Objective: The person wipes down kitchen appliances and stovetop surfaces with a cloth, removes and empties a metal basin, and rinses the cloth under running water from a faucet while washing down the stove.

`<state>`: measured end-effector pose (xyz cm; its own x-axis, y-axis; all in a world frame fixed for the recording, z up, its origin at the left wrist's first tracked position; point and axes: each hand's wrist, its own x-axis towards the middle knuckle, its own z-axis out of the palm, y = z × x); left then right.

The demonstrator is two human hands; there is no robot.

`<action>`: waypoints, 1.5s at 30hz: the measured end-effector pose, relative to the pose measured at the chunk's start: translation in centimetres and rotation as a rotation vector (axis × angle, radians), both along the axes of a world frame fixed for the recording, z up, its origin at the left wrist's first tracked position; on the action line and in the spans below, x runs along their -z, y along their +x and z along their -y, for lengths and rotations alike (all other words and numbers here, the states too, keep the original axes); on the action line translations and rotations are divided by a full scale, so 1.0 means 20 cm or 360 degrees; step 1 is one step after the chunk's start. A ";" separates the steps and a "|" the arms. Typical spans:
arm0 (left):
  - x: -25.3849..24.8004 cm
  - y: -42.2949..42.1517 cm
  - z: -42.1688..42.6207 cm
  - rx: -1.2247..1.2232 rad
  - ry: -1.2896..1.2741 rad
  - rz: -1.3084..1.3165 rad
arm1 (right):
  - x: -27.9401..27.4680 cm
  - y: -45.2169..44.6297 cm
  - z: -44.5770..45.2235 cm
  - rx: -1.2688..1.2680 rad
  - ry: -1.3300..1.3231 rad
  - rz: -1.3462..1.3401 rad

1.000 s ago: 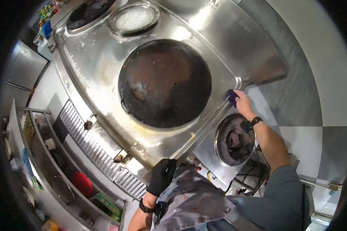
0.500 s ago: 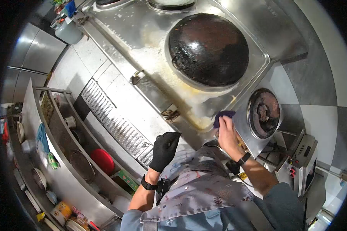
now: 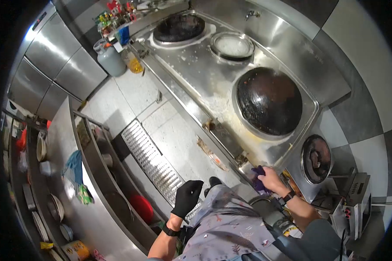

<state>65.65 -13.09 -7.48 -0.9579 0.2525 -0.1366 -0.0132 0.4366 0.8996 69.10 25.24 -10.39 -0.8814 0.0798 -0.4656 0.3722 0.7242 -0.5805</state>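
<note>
My right hand (image 3: 272, 180) is closed on a purple cloth (image 3: 259, 186) at the front right corner of the steel stove top (image 3: 196, 78). Part of the cloth hangs down over the corner's front side. My left hand (image 3: 188, 198), in a black glove, is curled into a loose fist above the floor, apart from the stove, and nothing shows in it. A dark, wet-looking upturned wok (image 3: 270, 102) covers the nearest burner. Yellowish, soapy-looking residue lies around its rim.
Right of the stove stands a smaller burner (image 3: 315, 158). Farther back are another dark wok (image 3: 178, 28) and a round pan of whitish liquid (image 3: 231, 45). At left is a steel shelf counter (image 3: 87, 174) with a red basin (image 3: 140, 209). A metal drain grate (image 3: 152, 154) crosses the floor.
The view has swung so that more of the stove's far end shows. My right hand has moved with the purple cloth from the stove's corner edge down its front side. The left stays curled.
</note>
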 end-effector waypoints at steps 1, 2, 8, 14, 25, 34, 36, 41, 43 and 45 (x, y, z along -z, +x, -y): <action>-0.04 -0.05 0.02 0.0011 -0.0029 0.0013 | -0.02 -0.07 -0.04 0.0344 -0.0363 0.0193; -0.06 -0.11 0.04 0.0019 -0.0059 0.0029 | -0.03 -0.14 -0.05 0.0680 -0.0732 0.0389; -0.04 -0.56 0.21 0.0196 -0.0017 -0.0190 | -0.23 -0.71 -0.01 0.0698 -0.1382 -0.0225; -0.08 -1.29 0.42 0.0382 -0.0195 -0.0248 | -0.36 -1.18 0.13 0.0841 -0.1655 -0.0159; 0.21 -1.98 0.19 0.0970 -0.0034 0.0016 | -0.42 -0.50 -0.19 0.1585 -0.1506 -0.0354; -0.01 -2.16 -0.22 0.1728 -0.0148 -0.0240 | 0.31 -0.11 -0.27 0.0638 0.0945 0.0034; -0.01 -2.20 -0.21 0.1880 -0.0189 -0.0253 | 0.26 -0.31 -0.11 0.0747 0.0945 0.0226; 0.16 -2.36 -0.05 0.1913 -0.0134 -0.0201 | 0.52 -0.44 0.04 0.1180 0.0773 0.0669; 0.17 -2.46 0.01 0.1902 -0.0107 -0.0190 | 0.41 -0.58 0.04 0.0822 0.0715 0.0687; 0.20 -2.58 0.08 0.1890 -0.0073 -0.0170 | 0.40 -0.69 0.06 0.0378 0.0717 0.0705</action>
